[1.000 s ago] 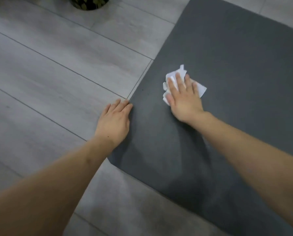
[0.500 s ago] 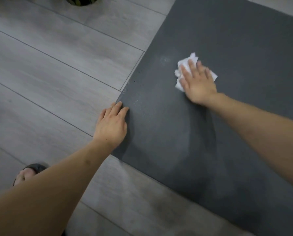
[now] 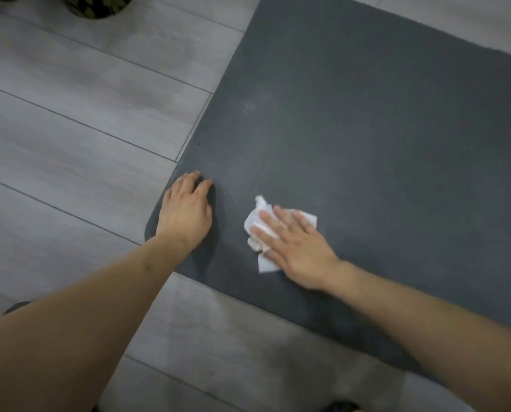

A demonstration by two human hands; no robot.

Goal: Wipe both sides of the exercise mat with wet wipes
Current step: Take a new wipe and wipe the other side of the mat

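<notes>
A dark grey exercise mat (image 3: pixel 367 129) lies flat on the floor and fills the right and upper part of the view. A crumpled white wet wipe (image 3: pixel 255 233) lies on it near the mat's near corner. My right hand (image 3: pixel 295 248) presses the wipe onto the mat with straight, spread fingers. My left hand (image 3: pixel 185 212) rests flat on the mat's near left corner, fingers slightly bent at the tips.
Grey wood-look floor planks (image 3: pixel 69 129) surround the mat on the left and in front. A potted plant (image 3: pixel 96 5) stands at the top left edge. A dark sandal edge (image 3: pixel 16 307) shows at the lower left.
My right hand has drawn the wipe back toward me, from the middle of the mat to near its front corner. My left hand has shifted onto the mat corner.
</notes>
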